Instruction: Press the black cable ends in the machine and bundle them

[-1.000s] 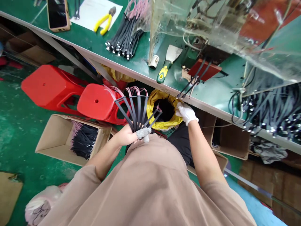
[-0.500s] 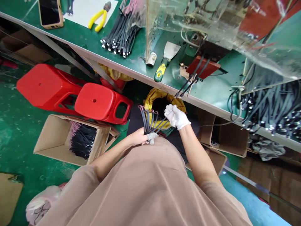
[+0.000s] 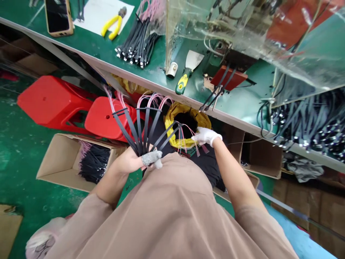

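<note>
In my left hand (image 3: 137, 156), a bunch of flat black cables (image 3: 140, 138) is gripped at the lower end and fanned out upward. Pink wires (image 3: 159, 98) loop from their far ends. Grey wrapping covers the left thumb. One cable leans right, and its pink wires (image 3: 190, 130) run to the fingertips of my right hand (image 3: 206, 136), which wears a white glove. Those fingertips look pinched on the wires, though the contact is small and partly blurred. Beneath the cables and between the hands lies a yellow-lined round container (image 3: 172, 138), dark inside.
Ahead is a green workbench (image 3: 88, 46) with yellow-handled cutters (image 3: 113, 27), a phone (image 3: 58, 16), a scraper (image 3: 185, 73) and bundled cables (image 3: 138, 43). Clear plastic sheeting (image 3: 194, 21) hangs around a machine. Red stools (image 3: 48, 104) and a cardboard box (image 3: 60, 162) of cables stand left.
My left hand has moved left and the cables have spread into a wider, more visible fan. My right hand has shifted slightly right and down, turning its fingers leftward toward the pink wires.
</note>
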Tool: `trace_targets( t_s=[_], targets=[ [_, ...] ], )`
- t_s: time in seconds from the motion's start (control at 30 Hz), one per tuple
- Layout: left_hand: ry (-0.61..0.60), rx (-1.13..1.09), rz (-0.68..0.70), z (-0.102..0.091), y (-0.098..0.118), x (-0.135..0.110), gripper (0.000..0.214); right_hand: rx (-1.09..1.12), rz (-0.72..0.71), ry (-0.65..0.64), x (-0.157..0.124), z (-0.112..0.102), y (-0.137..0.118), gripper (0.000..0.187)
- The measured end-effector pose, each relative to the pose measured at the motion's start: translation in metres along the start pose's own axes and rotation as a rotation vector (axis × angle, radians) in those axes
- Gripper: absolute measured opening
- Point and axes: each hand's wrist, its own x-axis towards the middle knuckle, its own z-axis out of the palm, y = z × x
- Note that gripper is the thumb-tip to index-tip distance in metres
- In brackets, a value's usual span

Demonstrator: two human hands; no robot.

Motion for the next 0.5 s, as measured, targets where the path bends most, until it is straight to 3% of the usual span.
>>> trace_targets(
  t_s=[0.07, 0.13, 0.33, 0.43, 0.5],
  targets=[
    [0.072, -0.09, -0.017, 0.004, 0.002, 0.007, 0.049, -0.503, -0.02, 0.017, -0.007, -0.005, -0.008, 0.05],
    [0.135, -0.189, -0.004, 0.01, 0.002, 0.016, 0.05, -0.702, -0.114, 0.03, -0.016, -0.008, -0.017, 0.047],
    [0.071, -0.443, 0.135, 0.019, 0.008, 0.033, 0.033, -0.38, -0.388, 0.116, -0.063, -0.031, -0.029, 0.042],
    [0.072, -0.495, 0.265, 0.02, 0.017, 0.04, 0.022, -0.299, -0.455, 0.163, -0.103, -0.063, -0.035, 0.046],
    [0.08, -0.503, 0.327, 0.023, 0.024, 0.046, 0.021, -0.269, -0.395, 0.314, -0.131, -0.092, -0.04, 0.043]
  ],
)
